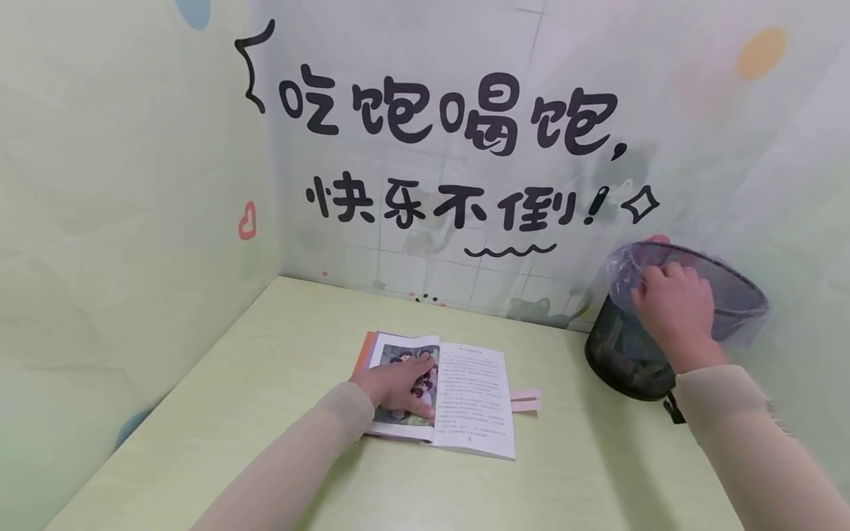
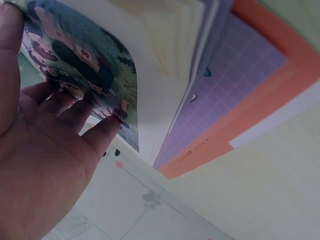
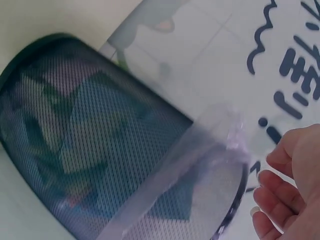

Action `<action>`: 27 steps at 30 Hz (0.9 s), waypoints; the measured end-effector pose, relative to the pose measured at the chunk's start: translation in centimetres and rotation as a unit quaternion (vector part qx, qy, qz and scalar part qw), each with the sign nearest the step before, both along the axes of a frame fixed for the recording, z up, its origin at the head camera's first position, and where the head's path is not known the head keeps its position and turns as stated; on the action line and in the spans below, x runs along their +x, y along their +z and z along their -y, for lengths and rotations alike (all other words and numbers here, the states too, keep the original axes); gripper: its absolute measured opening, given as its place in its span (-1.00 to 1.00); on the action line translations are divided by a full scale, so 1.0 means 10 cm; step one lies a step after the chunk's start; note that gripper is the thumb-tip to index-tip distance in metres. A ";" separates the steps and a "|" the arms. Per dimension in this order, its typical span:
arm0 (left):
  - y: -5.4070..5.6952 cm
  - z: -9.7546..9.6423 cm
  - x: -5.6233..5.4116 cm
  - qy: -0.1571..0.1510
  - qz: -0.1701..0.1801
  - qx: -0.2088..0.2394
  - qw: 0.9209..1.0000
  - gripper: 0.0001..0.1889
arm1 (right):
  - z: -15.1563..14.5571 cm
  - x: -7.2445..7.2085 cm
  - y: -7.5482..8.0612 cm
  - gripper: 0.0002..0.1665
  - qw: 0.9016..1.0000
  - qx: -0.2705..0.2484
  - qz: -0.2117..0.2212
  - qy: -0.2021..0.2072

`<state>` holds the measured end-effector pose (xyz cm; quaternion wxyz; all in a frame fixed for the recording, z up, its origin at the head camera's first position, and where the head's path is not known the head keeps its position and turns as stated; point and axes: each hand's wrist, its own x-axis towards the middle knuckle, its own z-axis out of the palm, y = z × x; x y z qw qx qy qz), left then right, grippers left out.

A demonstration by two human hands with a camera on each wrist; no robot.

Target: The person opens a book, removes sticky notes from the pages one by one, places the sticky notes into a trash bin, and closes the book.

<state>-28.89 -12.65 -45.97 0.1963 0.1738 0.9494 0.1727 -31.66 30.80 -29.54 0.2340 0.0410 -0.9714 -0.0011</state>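
Observation:
An open book (image 1: 474,402) lies on the table, a colour picture (image 2: 85,65) on its left page and print on the right. Across that picture my left hand (image 1: 401,385) rests with spread fingers, pressing the page. In the left wrist view its fingertips touch the picture, and a purple gridded sheet (image 2: 240,65) and orange cover (image 2: 200,157) show behind the pages. My right hand (image 1: 677,306) is over the mouth of a black mesh bin (image 1: 624,354). Its fingers are loosely bent beside the bin's clear plastic liner (image 3: 165,175), with nothing seen between them (image 3: 300,185).
Pale pink paper strips (image 1: 527,399) stick out from the book's right edge. Scraps of paper (image 3: 95,130) show through the bin's mesh. A printed wall covering (image 1: 425,147) with large black characters rises behind the table (image 1: 252,413), and another panel (image 1: 133,221) stands at the left.

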 end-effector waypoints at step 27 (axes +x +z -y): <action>0.02 0.01 0.04 0.002 -0.006 0.008 1.000 0.18 | 1.37 0.15 -1.76 -0.46 0.975 0.007 0.216 0.056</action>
